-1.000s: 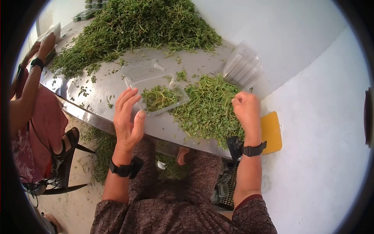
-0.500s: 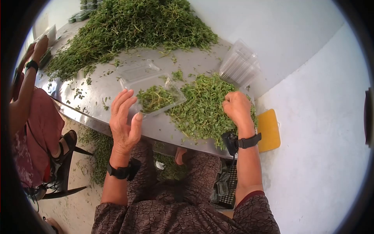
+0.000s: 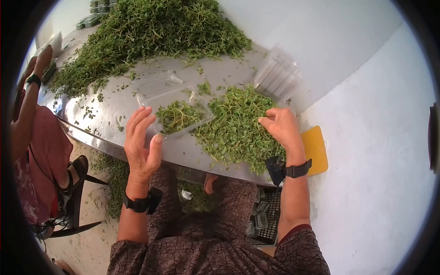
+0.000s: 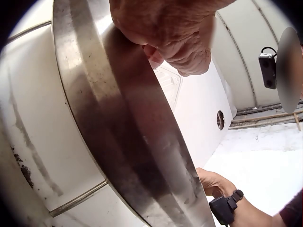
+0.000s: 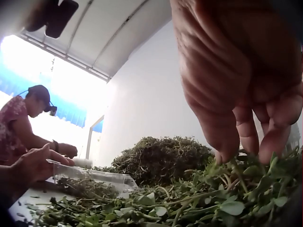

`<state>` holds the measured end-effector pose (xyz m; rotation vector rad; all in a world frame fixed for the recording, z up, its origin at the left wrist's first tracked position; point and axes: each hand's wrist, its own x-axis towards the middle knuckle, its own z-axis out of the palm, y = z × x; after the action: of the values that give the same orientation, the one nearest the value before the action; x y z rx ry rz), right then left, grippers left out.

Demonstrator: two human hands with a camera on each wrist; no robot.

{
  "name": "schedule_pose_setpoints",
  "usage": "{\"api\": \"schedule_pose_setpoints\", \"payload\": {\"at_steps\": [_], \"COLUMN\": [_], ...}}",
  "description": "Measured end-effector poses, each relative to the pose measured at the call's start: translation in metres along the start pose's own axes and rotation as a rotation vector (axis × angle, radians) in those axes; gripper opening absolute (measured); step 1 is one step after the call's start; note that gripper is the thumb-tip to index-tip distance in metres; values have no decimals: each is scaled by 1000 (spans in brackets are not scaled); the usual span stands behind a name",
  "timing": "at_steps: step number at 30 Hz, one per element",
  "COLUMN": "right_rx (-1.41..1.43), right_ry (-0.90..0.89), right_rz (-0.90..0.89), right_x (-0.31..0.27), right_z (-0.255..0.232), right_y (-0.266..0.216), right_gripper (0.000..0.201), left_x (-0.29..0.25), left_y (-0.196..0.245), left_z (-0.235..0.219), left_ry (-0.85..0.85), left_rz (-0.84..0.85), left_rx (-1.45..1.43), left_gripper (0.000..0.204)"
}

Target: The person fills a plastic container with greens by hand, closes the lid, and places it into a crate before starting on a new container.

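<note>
An open clear plastic clamshell box (image 3: 185,130) lies on the steel table, its base partly filled with purslane sprigs (image 3: 176,117). My left hand (image 3: 141,149) is at the box's near left corner, fingers spread and thumb raised, with nothing in it. To the right of the box spreads a low heap of purslane (image 3: 238,133). Over the heap's right side, my right hand (image 3: 285,130) points down. The right wrist view shows its thumb (image 5: 220,137) and fingertips among the leaves, pinching at a sprig. Its palm is shaded in that view.
A much larger purslane pile (image 3: 160,36) covers the back of the table (image 3: 110,133). Nested clear boxes (image 3: 278,73) lean by the wall, near a yellow board (image 3: 315,151). Another person (image 5: 28,118) works at the left. A black crate (image 3: 266,222) stands below the table edge.
My right hand was curled over the heap's right side; it has shifted left and its thumb and forefinger have parted somewhat. My left hand keeps its place beside the box.
</note>
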<state>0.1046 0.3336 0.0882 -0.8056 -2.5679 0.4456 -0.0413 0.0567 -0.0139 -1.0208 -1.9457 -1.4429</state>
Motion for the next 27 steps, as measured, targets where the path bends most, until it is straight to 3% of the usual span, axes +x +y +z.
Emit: {"api": "schedule_pose_setpoints", "payload": {"at_steps": [5, 9, 11, 18, 20, 24, 27], "right_rx": [-339, -397, -274, 26, 223, 264, 154], "right_ry": [-88, -67, 36, 57, 119, 116, -16], "right_rz": [-27, -110, -130, -53, -60, -21, 22], "right_x": [0, 7, 8, 5, 4, 1, -3], "right_z": [5, 17, 15, -22, -27, -33, -23], "right_y": [-11, 11, 17, 6, 6, 9, 18], "right_gripper": [28, 23, 17, 17, 20, 18, 13], "left_x": [-1, -1, -1, 0, -1, 0, 0], "left_y": [-1, -3, -2, 1, 0, 1, 1], "left_z": [2, 1, 1, 0, 0, 1, 1], "left_ry": [9, 5, 7, 9, 11, 17, 14], "left_rz": [-4, 6, 5, -5, -3, -1, -10], "left_rx": [-8, 4, -4, -18, -15, -16, -11], "left_gripper": [40, 42, 42, 44, 44, 44, 44]}}
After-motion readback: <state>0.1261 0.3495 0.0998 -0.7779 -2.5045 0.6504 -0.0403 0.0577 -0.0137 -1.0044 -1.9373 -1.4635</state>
